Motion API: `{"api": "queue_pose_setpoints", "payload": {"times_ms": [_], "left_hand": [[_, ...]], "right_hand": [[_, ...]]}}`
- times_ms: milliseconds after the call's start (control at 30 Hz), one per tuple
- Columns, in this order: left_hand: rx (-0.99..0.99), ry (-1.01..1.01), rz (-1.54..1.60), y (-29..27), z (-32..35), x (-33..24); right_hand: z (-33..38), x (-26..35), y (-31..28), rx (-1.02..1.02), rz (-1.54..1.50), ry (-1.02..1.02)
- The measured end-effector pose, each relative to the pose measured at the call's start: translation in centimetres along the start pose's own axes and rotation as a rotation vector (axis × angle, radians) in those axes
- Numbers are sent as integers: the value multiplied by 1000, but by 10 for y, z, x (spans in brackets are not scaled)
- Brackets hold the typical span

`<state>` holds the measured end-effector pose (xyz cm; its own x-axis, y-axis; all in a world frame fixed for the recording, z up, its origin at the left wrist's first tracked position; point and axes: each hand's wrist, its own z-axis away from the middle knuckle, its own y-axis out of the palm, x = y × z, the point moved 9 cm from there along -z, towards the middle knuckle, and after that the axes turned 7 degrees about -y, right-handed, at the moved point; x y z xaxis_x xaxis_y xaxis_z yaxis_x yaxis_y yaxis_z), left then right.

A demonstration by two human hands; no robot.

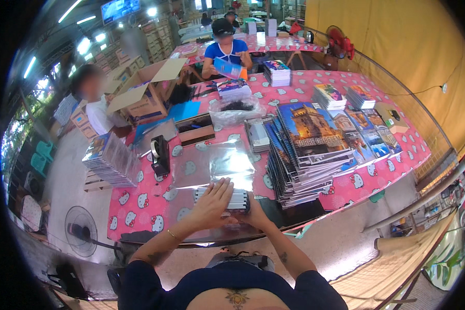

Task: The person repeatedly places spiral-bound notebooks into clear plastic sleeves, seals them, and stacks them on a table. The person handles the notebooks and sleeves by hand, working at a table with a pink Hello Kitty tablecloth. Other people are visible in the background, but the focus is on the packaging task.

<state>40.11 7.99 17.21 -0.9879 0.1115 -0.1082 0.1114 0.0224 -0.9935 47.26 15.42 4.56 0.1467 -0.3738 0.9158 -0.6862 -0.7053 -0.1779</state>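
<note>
At the near edge of the table, a small stack of what look like booklets (238,200) shows white edges with dark stripes between them. My left hand (212,202) lies across the left part of this stack, its fingers stretched out. Around the right end of the stack, my right hand (251,213) is closed, with its fingers partly hidden. Just beyond lie clear plastic sleeves (231,161), shiny with glare. A tall, uneven pile of picture magazines (310,137) stands to the right of my hands.
A black tape dispenser (160,156) and wrapped books (111,161) are at left. Behind the sleeves stand a cardboard tray (195,135) and a plastic bag (236,110). A co-worker in blue (225,51) holds a booklet across the table; another person (99,116) is beside an open carton (144,103).
</note>
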Motion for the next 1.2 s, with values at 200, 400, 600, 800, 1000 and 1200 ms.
{"api": "queue_pose_setpoints", "payload": {"times_ms": [200, 400, 600, 800, 1000, 1200], "left_hand": [[-35, -53, -35, 0, -4, 5], [210, -175, -20, 7, -19, 32], [-47, -233, 199, -14, 19, 68], [-283, -713, 1186, 67, 70, 211], [-25, -963, 1663, 141, 59, 225], [160, -999, 1443, 157, 21, 236]], "right_hand": [[-2, 3, 0, -25, -31, -19], [-6, -6, -6, -39, -18, 67], [-26, 53, 11, 45, 71, -116], [-10, -45, -23, -4, 426, 112], [-5, -57, -6, 272, 950, 60], [-7, -68, -13, 197, 828, 93]]}}
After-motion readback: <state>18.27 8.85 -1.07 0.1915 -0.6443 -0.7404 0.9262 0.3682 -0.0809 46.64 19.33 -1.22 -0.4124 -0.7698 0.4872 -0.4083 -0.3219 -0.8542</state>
